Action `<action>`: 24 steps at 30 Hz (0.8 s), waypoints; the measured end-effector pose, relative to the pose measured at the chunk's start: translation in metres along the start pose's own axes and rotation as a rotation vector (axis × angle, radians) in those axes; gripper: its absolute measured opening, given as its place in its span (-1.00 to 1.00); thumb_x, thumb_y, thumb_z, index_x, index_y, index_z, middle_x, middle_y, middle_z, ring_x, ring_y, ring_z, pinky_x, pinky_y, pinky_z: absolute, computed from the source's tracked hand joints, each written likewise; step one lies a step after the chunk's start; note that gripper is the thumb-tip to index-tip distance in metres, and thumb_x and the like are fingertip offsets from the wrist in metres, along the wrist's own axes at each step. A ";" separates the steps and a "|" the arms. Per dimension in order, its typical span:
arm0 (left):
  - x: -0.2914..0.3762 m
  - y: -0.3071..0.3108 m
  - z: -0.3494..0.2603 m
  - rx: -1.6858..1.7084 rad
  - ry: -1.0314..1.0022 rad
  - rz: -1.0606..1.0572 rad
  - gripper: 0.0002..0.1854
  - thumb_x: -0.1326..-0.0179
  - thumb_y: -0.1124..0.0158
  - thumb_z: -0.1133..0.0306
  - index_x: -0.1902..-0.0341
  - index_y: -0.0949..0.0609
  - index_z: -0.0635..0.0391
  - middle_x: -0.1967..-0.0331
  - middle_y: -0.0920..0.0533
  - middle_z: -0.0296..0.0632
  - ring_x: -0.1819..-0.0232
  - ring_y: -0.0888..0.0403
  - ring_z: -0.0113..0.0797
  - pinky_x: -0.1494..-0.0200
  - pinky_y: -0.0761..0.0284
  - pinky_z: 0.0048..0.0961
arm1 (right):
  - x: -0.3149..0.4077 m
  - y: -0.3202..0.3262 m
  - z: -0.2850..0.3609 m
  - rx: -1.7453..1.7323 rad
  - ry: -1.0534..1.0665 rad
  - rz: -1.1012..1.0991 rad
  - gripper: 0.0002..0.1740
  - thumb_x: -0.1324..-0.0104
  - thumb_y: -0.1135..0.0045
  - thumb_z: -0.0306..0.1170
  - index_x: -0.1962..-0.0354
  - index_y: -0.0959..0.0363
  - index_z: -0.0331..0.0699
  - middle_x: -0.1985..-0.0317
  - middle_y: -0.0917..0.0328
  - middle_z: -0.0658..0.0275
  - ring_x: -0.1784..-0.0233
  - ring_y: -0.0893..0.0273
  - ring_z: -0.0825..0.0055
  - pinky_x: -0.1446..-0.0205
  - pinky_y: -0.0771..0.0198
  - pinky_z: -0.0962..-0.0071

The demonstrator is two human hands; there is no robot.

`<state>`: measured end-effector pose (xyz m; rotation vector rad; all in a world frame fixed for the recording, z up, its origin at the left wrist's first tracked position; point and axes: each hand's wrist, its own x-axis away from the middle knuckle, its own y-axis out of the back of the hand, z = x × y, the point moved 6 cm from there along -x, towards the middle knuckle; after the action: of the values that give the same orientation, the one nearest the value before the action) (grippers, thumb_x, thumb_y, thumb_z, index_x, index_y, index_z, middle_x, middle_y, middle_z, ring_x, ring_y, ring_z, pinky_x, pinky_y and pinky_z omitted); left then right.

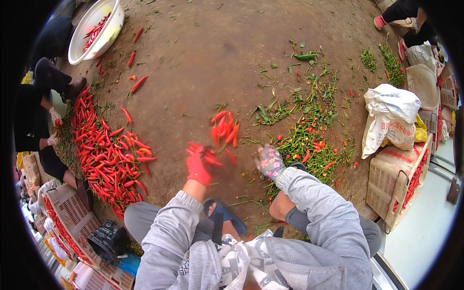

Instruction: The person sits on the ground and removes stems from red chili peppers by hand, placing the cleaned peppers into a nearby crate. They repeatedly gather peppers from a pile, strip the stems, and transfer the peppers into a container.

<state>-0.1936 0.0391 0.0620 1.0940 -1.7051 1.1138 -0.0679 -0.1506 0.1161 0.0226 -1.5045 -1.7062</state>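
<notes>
My left hand (199, 168), in a red glove, is closed round several red chili peppers (207, 154) that stick out past its fingers. Just beyond it on the ground lies a small bunch of red chilies (224, 127). My right hand (269, 162) wears a grey glove with a pink flower pattern; its fingers are blurred and no pepper shows in it. That hand is beside a heap of green chili stems (311, 145) mixed with red bits. To my left spreads a large pile of red chilies (108, 163).
A white plastic tub (114, 34) holds chilies at the upper left. Co-workers sit at the left, one with gloved hands (54, 117); another person's legs show upper right. Plastic crates (386, 181) of chilies flank me, a woven sack (391, 116) atop the right one.
</notes>
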 end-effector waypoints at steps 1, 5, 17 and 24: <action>-0.004 0.006 -0.007 0.010 -0.049 -0.048 -0.87 -0.13 -0.23 0.45 0.27 -0.56 0.21 0.45 -0.57 -0.18 0.44 -0.53 -0.32 0.46 -0.45 -0.38 | 0.000 0.005 -0.009 0.384 -0.080 -0.127 -0.55 -0.16 -0.13 -0.10 0.09 -0.49 -0.20 0.07 -0.52 0.05 0.00 -0.50 0.05 -0.09 -0.37 0.07; -0.014 0.013 -0.007 -0.256 -0.184 -0.085 -0.96 -0.17 -0.11 0.46 0.35 -0.47 0.13 0.58 -0.50 -0.19 0.65 -0.41 -0.32 0.58 -0.33 -0.39 | -0.017 -0.048 0.013 0.039 -0.046 0.331 -0.50 -0.14 -0.14 0.00 0.07 -0.47 -0.13 -0.17 -0.35 0.01 -0.24 -0.31 0.11 -0.18 -0.31 0.10; -0.001 -0.011 0.009 -0.553 -0.152 0.183 -0.90 -0.18 -0.23 0.48 0.30 -0.48 0.11 0.55 -0.54 -0.21 0.57 -0.53 -0.32 0.57 -0.39 -0.41 | -0.016 -0.036 0.057 -0.671 -0.002 -0.049 -0.60 -0.26 -0.05 -0.16 0.08 -0.45 -0.27 0.30 -0.59 -0.06 0.19 -0.57 -0.04 0.09 -0.46 0.10; -0.022 0.006 0.023 -0.268 -0.096 0.263 -0.90 -0.22 -0.20 0.39 0.28 -0.55 0.16 0.45 -0.59 -0.23 0.47 -0.54 -0.39 0.46 -0.44 -0.45 | -0.021 -0.018 0.063 -0.581 0.145 0.193 -0.66 -0.28 -0.07 -0.18 0.29 -0.55 -0.34 0.43 -0.58 -0.03 0.32 -0.58 0.06 0.24 -0.43 0.16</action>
<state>-0.1966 0.0234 0.0336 0.7832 -2.0505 0.9649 -0.0968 -0.0880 0.1087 -0.2883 -0.8365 -1.8749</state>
